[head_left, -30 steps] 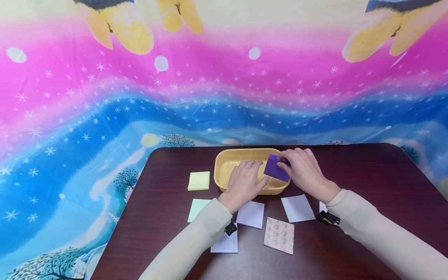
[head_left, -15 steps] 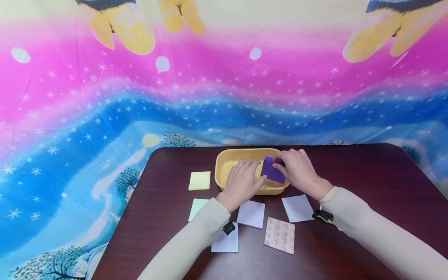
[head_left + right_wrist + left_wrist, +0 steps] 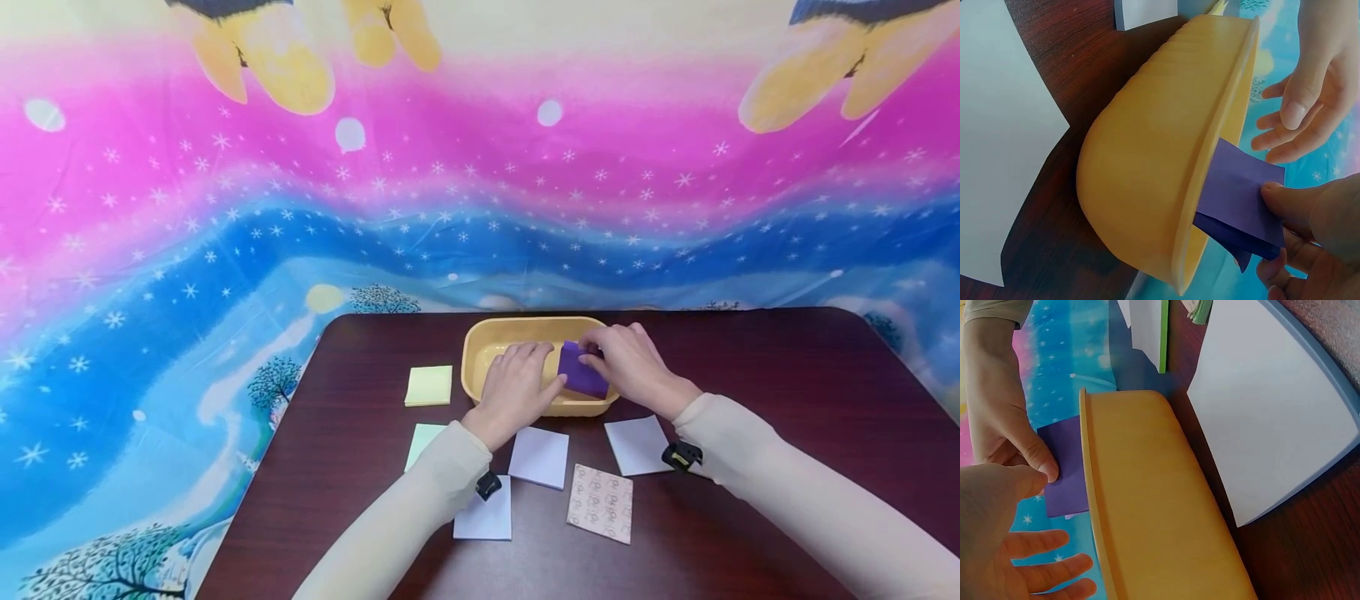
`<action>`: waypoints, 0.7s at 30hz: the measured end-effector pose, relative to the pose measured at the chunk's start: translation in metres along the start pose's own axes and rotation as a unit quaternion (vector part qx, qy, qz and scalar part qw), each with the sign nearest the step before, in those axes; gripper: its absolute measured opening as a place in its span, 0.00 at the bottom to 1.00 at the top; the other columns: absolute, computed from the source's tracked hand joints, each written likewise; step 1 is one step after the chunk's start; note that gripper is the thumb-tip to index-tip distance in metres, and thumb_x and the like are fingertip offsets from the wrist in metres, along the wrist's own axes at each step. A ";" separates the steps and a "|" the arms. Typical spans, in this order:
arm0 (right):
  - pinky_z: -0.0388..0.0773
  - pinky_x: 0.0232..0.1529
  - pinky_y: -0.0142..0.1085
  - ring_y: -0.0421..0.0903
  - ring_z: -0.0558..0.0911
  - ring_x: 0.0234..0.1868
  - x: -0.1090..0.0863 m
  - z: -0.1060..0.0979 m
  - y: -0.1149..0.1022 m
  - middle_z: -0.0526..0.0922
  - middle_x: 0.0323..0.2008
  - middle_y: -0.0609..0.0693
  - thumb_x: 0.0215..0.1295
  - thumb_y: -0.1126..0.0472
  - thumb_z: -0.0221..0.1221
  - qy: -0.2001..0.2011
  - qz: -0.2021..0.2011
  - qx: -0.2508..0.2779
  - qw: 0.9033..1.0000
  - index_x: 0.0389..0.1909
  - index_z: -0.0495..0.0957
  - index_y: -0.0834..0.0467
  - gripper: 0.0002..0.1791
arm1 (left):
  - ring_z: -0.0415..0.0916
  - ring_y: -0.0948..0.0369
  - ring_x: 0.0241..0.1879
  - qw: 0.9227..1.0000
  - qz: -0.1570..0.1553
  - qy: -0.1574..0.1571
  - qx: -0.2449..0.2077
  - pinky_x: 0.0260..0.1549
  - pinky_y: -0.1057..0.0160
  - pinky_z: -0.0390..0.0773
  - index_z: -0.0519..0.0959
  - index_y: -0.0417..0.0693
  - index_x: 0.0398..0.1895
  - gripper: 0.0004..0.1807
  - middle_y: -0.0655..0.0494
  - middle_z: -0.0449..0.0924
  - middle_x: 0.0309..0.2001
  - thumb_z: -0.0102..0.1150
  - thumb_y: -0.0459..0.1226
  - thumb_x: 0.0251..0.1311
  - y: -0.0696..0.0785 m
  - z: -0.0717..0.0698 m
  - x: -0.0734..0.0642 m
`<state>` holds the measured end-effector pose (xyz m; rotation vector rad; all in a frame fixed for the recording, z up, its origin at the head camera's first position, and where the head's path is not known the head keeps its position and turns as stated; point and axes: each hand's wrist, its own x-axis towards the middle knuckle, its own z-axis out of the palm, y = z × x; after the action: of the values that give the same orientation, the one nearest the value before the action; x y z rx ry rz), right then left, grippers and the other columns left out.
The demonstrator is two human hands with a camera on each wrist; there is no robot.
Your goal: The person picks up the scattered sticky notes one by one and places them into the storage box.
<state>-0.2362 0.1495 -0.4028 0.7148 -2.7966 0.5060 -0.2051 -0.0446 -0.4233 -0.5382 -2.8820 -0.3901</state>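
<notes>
Your right hand pinching a purple pad, partly inside the yellow tray, near the table's far edge, your left hand empty, fingers apart above the tray

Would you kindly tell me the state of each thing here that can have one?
Yellow tray: upright, open-topped
Purple pad: tilted, partly inside the tray, one layer splaying
Right hand: pinching the purple pad
Left hand: fingers spread, holding nothing
Yellow pad: lying flat
Green pad: flat, partly hidden
Patterned pad: lying flat
Whitish pads: lying flat
</notes>
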 end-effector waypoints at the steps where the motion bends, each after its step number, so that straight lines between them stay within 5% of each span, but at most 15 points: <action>1: 0.66 0.38 0.43 0.50 0.84 0.33 0.001 0.001 0.000 0.90 0.34 0.53 0.61 0.62 0.70 -0.002 0.001 0.000 1.000 0.39 0.87 0.59 0.07 | 0.76 0.53 0.65 1.000 -0.001 -0.001 0.000 0.60 0.52 0.78 0.74 0.49 0.67 0.30 0.50 0.79 0.64 0.55 0.56 0.69 0.000 0.000 0.000; 21: 0.66 0.34 0.41 0.45 0.82 0.28 0.008 0.016 0.006 0.89 0.30 0.49 0.61 0.62 0.70 -0.042 -0.001 0.013 0.999 0.31 0.87 0.56 0.02 | 0.78 0.53 0.61 1.000 -0.014 -0.013 0.001 0.57 0.52 0.79 0.76 0.49 0.64 0.29 0.50 0.81 0.62 0.56 0.57 0.69 -0.002 0.010 0.007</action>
<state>-0.2482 0.1453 -0.4172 0.7613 -2.8706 0.5258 -0.2134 -0.0417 -0.4313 -0.5060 -2.9174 -0.3862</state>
